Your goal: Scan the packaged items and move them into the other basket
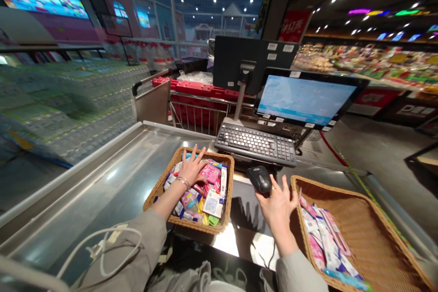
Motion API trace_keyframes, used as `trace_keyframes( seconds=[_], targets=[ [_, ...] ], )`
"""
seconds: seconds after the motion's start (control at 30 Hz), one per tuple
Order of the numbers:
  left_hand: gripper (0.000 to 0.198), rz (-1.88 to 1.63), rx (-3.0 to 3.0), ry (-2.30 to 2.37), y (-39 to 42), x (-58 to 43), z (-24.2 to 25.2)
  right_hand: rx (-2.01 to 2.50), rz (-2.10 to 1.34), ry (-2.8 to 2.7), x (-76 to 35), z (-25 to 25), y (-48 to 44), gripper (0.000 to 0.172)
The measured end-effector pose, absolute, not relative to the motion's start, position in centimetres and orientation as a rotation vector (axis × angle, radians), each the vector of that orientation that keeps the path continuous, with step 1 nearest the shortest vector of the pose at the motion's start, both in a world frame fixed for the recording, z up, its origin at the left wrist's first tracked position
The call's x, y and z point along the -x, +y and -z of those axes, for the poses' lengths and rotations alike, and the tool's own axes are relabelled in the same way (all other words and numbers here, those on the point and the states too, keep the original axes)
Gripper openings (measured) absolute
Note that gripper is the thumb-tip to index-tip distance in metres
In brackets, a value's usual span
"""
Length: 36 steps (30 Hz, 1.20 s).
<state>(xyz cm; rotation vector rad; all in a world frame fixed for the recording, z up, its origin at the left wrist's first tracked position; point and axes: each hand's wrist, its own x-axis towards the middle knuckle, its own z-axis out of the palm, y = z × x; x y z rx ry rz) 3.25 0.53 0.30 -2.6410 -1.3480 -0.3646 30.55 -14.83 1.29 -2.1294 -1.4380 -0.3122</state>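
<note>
My left hand [191, 167] lies flat, fingers spread, on the small packaged goods filling a wicker basket [160, 185] on the steel checkout counter. A bracelet sits on that wrist. My right hand [278, 204] has its fingers spread and rests against the handle of a black barcode scanner [260, 178] that stands between the two baskets. A second wicker basket [369, 228] at the right holds several pink and white packets [325, 237] along its left side.
A black keyboard [256, 143] and a tilted touchscreen [304, 99] stand behind the baskets. A steel counter [102, 182] stretches to the left. Red shopping baskets [198, 89] sit behind a rail. A white cable [109, 242] lies on my left sleeve. Store shelves fill the right background.
</note>
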Motion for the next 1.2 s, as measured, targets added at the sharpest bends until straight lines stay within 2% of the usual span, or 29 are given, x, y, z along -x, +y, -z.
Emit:
trace_keyframes(
  seconds=[0.13, 0.3, 0.7, 1.2],
  targets=[
    [0.060, 0.460, 2.542, -1.458, -1.2, -3.2, -0.6, 2.110, 0.250, -1.512, -29.4, -1.5, -14.8, 0.030],
    [0.066, 0.529, 2.480, -1.557, -3.0, -3.9, -0.9, 2.050, 0.233, -1.612, -28.0, -1.7, -14.8, 0.030],
    [0.068, 0.550, 2.440, -1.602, -4.7, -4.9, -1.0, 1.958, 0.115, -1.775, -26.1, -2.5, -15.3, 0.022],
    [0.068, 0.579, 2.453, -1.603, -5.0, -5.2, -1.0, 1.924, 0.062, -1.791, -26.0, -2.5, -15.4, 0.023]
  ],
)
